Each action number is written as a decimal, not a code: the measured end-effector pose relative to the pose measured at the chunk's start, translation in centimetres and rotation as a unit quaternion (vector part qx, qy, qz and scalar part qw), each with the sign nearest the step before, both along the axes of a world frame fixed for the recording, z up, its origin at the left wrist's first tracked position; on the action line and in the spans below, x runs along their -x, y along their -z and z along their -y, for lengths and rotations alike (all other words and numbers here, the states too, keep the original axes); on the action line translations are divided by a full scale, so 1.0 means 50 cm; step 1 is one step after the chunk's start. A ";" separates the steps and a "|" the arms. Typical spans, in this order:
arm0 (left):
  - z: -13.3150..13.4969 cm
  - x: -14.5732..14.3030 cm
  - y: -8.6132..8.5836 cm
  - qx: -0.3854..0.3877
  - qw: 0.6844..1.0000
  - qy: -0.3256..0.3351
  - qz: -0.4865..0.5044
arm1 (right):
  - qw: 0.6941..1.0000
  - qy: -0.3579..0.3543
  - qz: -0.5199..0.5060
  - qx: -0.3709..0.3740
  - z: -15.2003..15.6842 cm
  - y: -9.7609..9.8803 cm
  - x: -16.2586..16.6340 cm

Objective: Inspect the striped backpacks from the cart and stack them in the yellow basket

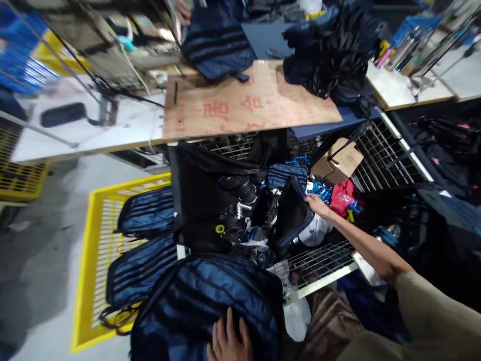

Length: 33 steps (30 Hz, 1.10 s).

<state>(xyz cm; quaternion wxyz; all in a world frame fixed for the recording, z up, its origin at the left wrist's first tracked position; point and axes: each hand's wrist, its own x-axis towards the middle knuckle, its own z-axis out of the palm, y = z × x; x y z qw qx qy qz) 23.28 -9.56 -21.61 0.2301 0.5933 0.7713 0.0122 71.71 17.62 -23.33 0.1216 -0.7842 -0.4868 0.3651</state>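
Note:
My left hand [228,341] lies flat, fingers spread, on a dark blue striped backpack [203,311] at the bottom of the view. My right arm reaches forward into a wire basket [330,260]. There my right hand [314,203] grips the edge of a black and blue fabric piece [291,215]. Around it lie rolls of black strap [240,193], blue plastic buckles [319,190], a red bag [342,196] and a white bag [317,229].
A yellow crate [88,260] on the floor at left holds two blue striped backpack panels [146,210]. A cardboard sheet [244,108] covers the table behind, with a blue panel [216,45] and a dark pile of bags [330,50]. A small cardboard box [338,160] sits in the basket. Another person's hand [183,10] shows at the top.

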 end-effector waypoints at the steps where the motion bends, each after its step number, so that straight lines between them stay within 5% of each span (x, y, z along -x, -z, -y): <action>1: -0.006 -0.020 -0.016 -0.038 0.999 -0.035 0.012 | 1.000 -0.005 -0.013 -0.018 0.022 -0.052 0.011; 4: -0.054 -0.095 -0.095 -0.101 0.981 -0.096 0.135 | 0.995 -0.036 -0.047 -0.075 0.097 -0.202 0.048; 7: -0.129 -0.198 -0.208 -0.095 0.923 -0.150 0.341 | 0.983 -0.093 -0.071 -0.144 0.187 -0.337 0.089; 10: -0.212 -0.304 -0.311 -0.030 0.826 -0.195 0.528 | 0.968 -0.149 -0.079 -0.186 0.287 -0.446 0.131; 13: -0.274 -0.378 -0.372 -0.005 0.715 -0.253 0.652 | 0.961 -0.188 -0.082 -0.187 0.383 -0.516 0.167; 16: -0.288 -0.410 -0.397 0.010 0.658 -0.275 0.701 | 0.958 -0.199 -0.093 -0.182 0.457 -0.548 0.188; 22: -0.227 -0.409 -0.406 0.049 0.632 -0.292 0.716 | 0.956 -0.197 -0.126 -0.177 0.510 -0.560 0.197; 29: -0.225 -0.398 -0.453 0.032 0.634 -0.297 0.713 | 0.934 -0.279 -0.103 -0.197 0.514 -0.559 0.194; 33: -0.153 -0.426 -0.477 0.041 0.650 -0.273 0.708 | 0.943 -0.209 -0.123 -0.228 0.524 -0.545 0.192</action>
